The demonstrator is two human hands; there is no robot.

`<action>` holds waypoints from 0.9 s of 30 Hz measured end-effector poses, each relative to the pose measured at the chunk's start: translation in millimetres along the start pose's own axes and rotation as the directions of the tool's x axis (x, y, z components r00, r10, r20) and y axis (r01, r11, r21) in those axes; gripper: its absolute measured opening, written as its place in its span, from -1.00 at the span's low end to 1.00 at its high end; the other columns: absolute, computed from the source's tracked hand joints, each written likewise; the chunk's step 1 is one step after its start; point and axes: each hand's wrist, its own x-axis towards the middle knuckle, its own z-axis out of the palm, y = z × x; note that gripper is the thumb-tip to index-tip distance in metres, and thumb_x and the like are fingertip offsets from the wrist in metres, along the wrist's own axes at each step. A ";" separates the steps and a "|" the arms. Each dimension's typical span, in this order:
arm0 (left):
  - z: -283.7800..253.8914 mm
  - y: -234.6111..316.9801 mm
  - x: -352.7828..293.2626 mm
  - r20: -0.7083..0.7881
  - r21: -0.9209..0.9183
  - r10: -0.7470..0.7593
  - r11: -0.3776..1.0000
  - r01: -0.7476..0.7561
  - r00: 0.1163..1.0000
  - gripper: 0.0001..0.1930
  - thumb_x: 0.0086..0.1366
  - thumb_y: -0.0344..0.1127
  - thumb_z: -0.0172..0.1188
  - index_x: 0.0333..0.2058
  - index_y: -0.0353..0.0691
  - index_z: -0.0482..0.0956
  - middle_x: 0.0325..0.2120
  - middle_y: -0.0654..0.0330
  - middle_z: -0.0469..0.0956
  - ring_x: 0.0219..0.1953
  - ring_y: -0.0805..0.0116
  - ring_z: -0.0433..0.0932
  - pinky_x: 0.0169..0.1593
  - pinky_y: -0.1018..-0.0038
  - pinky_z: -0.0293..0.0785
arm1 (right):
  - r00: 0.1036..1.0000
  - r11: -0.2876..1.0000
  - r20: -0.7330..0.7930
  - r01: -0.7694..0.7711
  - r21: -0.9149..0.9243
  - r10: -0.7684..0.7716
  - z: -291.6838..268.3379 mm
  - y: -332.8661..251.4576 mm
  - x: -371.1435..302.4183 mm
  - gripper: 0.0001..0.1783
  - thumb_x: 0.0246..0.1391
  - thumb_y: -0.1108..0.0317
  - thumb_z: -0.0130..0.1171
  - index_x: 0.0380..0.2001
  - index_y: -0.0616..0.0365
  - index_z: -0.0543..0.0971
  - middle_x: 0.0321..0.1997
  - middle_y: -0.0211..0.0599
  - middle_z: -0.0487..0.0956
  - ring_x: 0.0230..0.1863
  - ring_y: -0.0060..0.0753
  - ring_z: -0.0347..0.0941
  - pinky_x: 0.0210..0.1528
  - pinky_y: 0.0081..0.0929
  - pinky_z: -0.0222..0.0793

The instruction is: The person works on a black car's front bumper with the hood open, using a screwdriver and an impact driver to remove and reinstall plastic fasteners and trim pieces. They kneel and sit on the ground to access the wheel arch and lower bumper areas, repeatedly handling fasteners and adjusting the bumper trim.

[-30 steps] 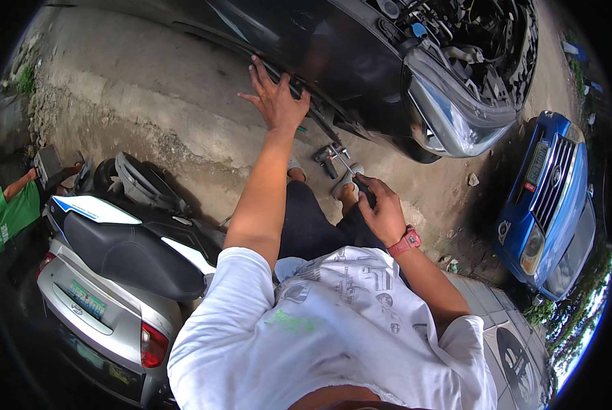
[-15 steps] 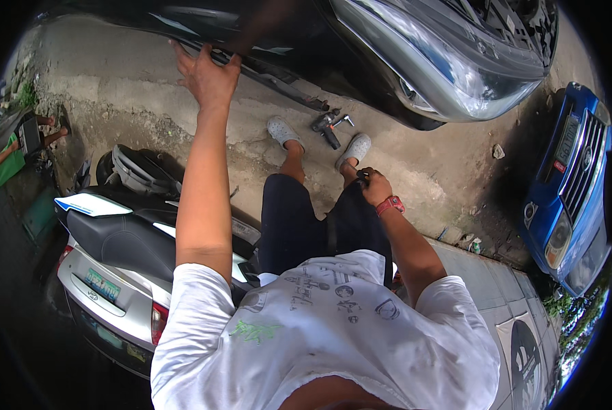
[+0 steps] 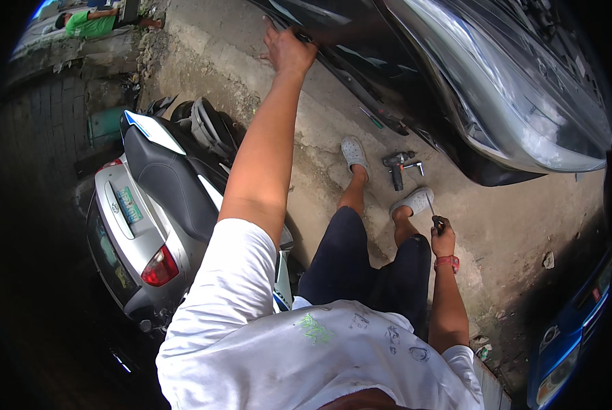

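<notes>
My left hand (image 3: 289,49) reaches far forward to the lower edge of a dark car's body (image 3: 360,65). Its fingers are spread, with the thumb side against that edge; the contact is partly hidden. Low by my right knee, my right hand (image 3: 443,240) is closed round the dark handle of a screwdriver (image 3: 431,205). The thin shaft points up and away, past my grey clog (image 3: 415,201). On the ground between my feet and the car lies a cordless drill (image 3: 396,164), with a shiny metal piece at its front.
A green-handled tool (image 3: 372,118) lies under the car's edge. At left stands a motorcycle with a black seat (image 3: 166,178), in front of a silver car (image 3: 132,219). A blue vehicle (image 3: 569,342) is at lower right. A person in green (image 3: 87,24) is far left.
The view has swung, so the scene sits further right and lower. My right hand has turned, and the screwdriver's shaft now shows. My left hand stays at the car's edge.
</notes>
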 end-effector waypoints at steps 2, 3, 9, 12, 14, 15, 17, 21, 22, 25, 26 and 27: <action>0.5 4.2 2.4 -0.010 -0.021 -0.031 0.999 0.031 0.999 -0.57 0.03 -0.01 0.61 -0.08 0.13 0.83 0.61 -0.07 -0.07 0.58 -0.13 0.07 0.42 -0.63 0.02 | 0.996 0.995 -0.019 -0.090 -0.034 0.089 -5.9 24.9 -1.0 -0.56 0.17 0.51 0.32 0.14 0.09 0.64 -0.09 0.10 0.76 -0.04 0.06 0.74 0.06 -0.14 0.62; 1.3 5.0 3.5 -0.005 0.000 -0.057 0.998 0.057 0.998 -0.58 0.04 -0.01 0.60 -0.08 0.14 0.84 0.61 -0.06 -0.06 0.58 -0.12 0.08 0.41 -0.63 0.03 | 0.994 0.992 -0.021 -0.112 -0.052 0.111 -8.0 37.9 -1.7 -0.58 0.17 0.50 0.32 0.12 0.08 0.65 -0.09 0.08 0.77 -0.04 0.04 0.75 0.07 -0.15 0.63; 14.3 -24.1 25.9 -0.050 0.000 0.167 0.986 -0.168 0.985 -0.51 0.08 0.05 0.54 -0.05 -0.06 0.83 0.47 -0.10 0.18 0.49 -0.22 0.24 0.38 -0.44 0.19 | 0.979 0.965 -0.032 -0.205 -0.162 0.202 3.7 95.1 11.2 -0.58 0.13 0.42 0.36 0.09 0.04 0.66 -0.06 0.04 0.77 -0.01 0.13 0.72 0.06 -0.04 0.63; 17.8 -45.3 44.2 -0.017 0.077 0.384 0.921 -0.382 0.923 -0.41 0.15 0.09 0.48 -0.09 -0.39 0.80 0.07 -0.26 0.68 0.34 -0.22 0.45 0.46 0.17 0.31 | 0.971 0.931 0.026 -0.220 -0.291 0.238 26.8 103.0 45.3 -0.63 0.18 0.35 0.26 0.07 0.07 0.67 0.01 0.12 0.73 0.08 0.17 0.67 0.15 -0.03 0.60; 16.8 -54.1 52.5 -0.021 -0.058 0.389 0.919 -0.389 0.921 -0.43 0.16 -0.01 0.49 -0.05 -0.42 0.77 0.07 -0.27 0.67 0.27 -0.18 0.54 0.38 0.15 0.40 | 0.970 0.927 0.087 -0.189 -0.323 0.228 46.1 98.4 76.4 -0.60 0.16 0.39 0.23 0.09 0.06 0.66 0.09 0.07 0.71 0.13 0.14 0.66 0.18 -0.05 0.60; 15.1 -57.8 54.0 -0.017 -0.012 0.313 0.949 -0.314 0.949 -0.44 0.16 -0.05 0.50 -0.03 -0.44 0.76 0.06 -0.26 0.69 0.23 -0.12 0.59 0.35 0.17 0.43 | 0.971 0.918 0.106 -0.165 -0.360 0.216 54.9 94.2 93.0 -0.59 0.16 0.39 0.23 0.11 0.05 0.65 0.13 0.04 0.69 0.15 0.13 0.66 0.19 -0.05 0.60; 7.1 -61.9 56.0 0.114 -0.178 0.277 0.951 -0.254 0.954 -0.43 0.18 -0.09 0.50 0.02 -0.46 0.73 0.05 -0.19 0.70 0.17 0.02 0.64 0.30 0.22 0.47 | 0.977 0.869 0.093 -0.124 -0.479 0.190 67.4 83.8 124.4 -0.57 0.17 0.38 0.23 0.14 0.00 0.64 0.19 -0.03 0.66 0.18 0.12 0.63 0.19 -0.04 0.60; -5.8 -60.5 46.3 0.226 -0.419 0.149 0.907 -0.042 0.963 -0.45 0.24 -0.21 0.48 0.10 -0.50 0.67 0.03 -0.03 0.71 0.07 0.27 0.66 0.22 0.34 0.48 | 0.975 0.841 0.076 -0.140 -0.523 0.210 73.5 64.0 160.3 -0.46 0.19 0.36 0.22 0.26 -0.14 0.58 0.30 -0.13 0.58 0.29 0.10 0.54 0.26 0.02 0.54; -10.3 -59.5 40.6 0.237 -0.413 0.127 0.911 -0.019 0.963 -0.47 0.27 -0.28 0.47 0.14 -0.49 0.65 0.00 0.04 0.70 0.04 0.33 0.64 0.22 0.42 0.47 | 0.978 0.835 0.058 -0.140 -0.532 0.201 71.0 60.2 160.9 -0.42 0.20 0.32 0.25 0.32 -0.20 0.55 0.34 -0.14 0.55 0.34 0.10 0.50 0.30 0.04 0.50; -24.7 -53.7 19.3 0.326 -0.637 0.172 0.767 0.081 0.929 -0.68 0.28 -0.23 0.51 -0.02 -0.17 0.79 -0.25 0.31 0.74 -0.03 0.58 0.59 -0.17 0.50 0.25 | 0.978 0.787 -0.014 -0.174 -0.592 0.206 57.9 51.9 149.1 -0.30 0.22 0.15 0.33 0.44 -0.25 0.45 0.44 -0.15 0.47 0.44 0.10 0.40 0.37 0.15 0.41; -32.5 -50.3 13.4 0.402 -0.582 0.117 0.798 0.156 0.908 -0.69 0.27 -0.21 0.52 -0.02 -0.09 0.81 0.05 0.11 0.72 0.12 0.44 0.60 0.00 0.40 0.38 | 0.981 0.816 0.001 -0.162 -0.554 0.195 51.8 48.5 142.9 -0.29 0.22 0.11 0.34 0.44 -0.23 0.44 0.44 -0.15 0.47 0.43 0.11 0.40 0.37 0.15 0.41; -33.6 -46.1 1.7 0.353 -0.600 0.090 0.786 0.152 0.931 -0.70 0.28 -0.19 0.52 -0.04 -0.09 0.81 0.41 -0.07 0.45 0.33 0.26 0.51 0.22 0.27 0.40 | 0.980 0.836 0.017 -0.160 -0.525 0.199 45.4 43.6 135.1 -0.28 0.22 0.08 0.34 0.44 -0.21 0.44 0.44 -0.15 0.48 0.42 0.12 0.41 0.37 0.14 0.42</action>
